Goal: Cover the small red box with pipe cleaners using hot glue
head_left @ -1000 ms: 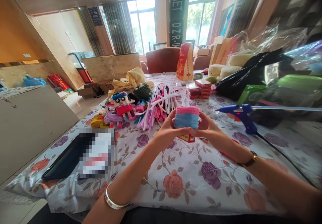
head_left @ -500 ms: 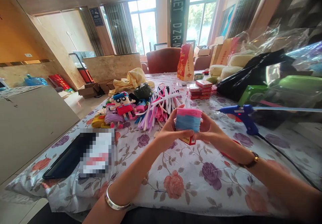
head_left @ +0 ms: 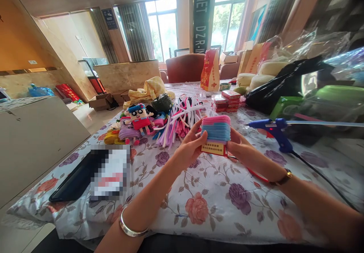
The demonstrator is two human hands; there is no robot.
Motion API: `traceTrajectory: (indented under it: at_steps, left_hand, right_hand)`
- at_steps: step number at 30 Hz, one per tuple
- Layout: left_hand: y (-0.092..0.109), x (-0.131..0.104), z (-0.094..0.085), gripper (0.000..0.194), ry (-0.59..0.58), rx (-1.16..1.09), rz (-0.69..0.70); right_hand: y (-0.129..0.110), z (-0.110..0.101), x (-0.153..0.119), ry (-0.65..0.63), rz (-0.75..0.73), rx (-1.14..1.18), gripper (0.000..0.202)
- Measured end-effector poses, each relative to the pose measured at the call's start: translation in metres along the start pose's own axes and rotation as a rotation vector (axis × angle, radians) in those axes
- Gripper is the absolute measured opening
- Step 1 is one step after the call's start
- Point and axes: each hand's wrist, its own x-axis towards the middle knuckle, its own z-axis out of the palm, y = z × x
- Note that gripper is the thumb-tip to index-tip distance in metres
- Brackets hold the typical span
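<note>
1. Both hands are raised above the floral-clothed surface (head_left: 210, 203), holding one small red box (head_left: 214, 147) between them. The box is wrapped in pink and blue fuzzy stems over its upper part; its yellow label with red print faces the camera.
2. Left hand (head_left: 190, 147): fingers closed on the box's left side, thumb on the front near the label. Right hand (head_left: 240, 147): curled round the box's right side and back, grasping it.
3. Landmark: the held box. Just beyond it and to its left lies a loose heap of pipe cleaners (head_left: 182, 118) in white, pink and purple, spread flat on the surface.
4. Further left of the box: a cluster of finished fuzzy dolls (head_left: 136, 122), one with big eyes and a red body on top.
5. Beyond the box: a stack of small red boxes (head_left: 227, 99), closed; contents not visible.
6. Right of the box: a blue glue gun (head_left: 270, 128) on the surface, its black cord trailing toward the near right.
7. Far beyond the box: a red-and-yellow paper bag (head_left: 210, 71) standing upright; what is inside cannot be seen.
8. Right and beyond: a black plastic bag (head_left: 284, 80) and a green carton (head_left: 284, 107), both closed to view.
9. Near left of the box: a dark tablet (head_left: 74, 181) lying flat.
</note>
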Motion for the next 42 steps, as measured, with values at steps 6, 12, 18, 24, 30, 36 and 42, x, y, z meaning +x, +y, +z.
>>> traceTrajectory:
  at_steps: [6,12,18,24,30,36,42]
  left_hand:
    - [0.000,0.001,-0.003,0.075,0.025,0.024,0.000]
    - [0.002,0.002,-0.003,0.075,0.057,0.043,-0.012]
    - [0.001,0.004,-0.003,0.076,0.072,0.031,0.016]
    - [0.001,0.004,-0.002,0.074,0.127,-0.010,0.013]
    - [0.003,0.004,0.001,0.063,0.183,-0.108,0.003]
    - [0.004,0.006,-0.002,0.047,0.229,-0.221,-0.027]
    - [0.004,0.010,-0.010,0.037,0.299,-0.265,-0.043]
  right_hand:
    - [0.006,-0.005,0.001,0.011,0.034,-0.007,0.070]
    - [0.010,-0.011,0.000,0.031,0.052,-0.028,0.063]
    - [-0.002,-0.002,0.001,0.065,0.050,-0.018,0.059]
    - [-0.008,0.003,0.005,0.080,-0.017,0.015,0.047]
    - [-0.007,-0.002,0.006,0.184,-0.107,-0.133,0.034]
    - [-0.019,-0.004,0.007,0.248,-0.145,-0.144,0.030]
    - [-0.047,-0.042,0.005,0.252,0.005,-0.491,0.040]
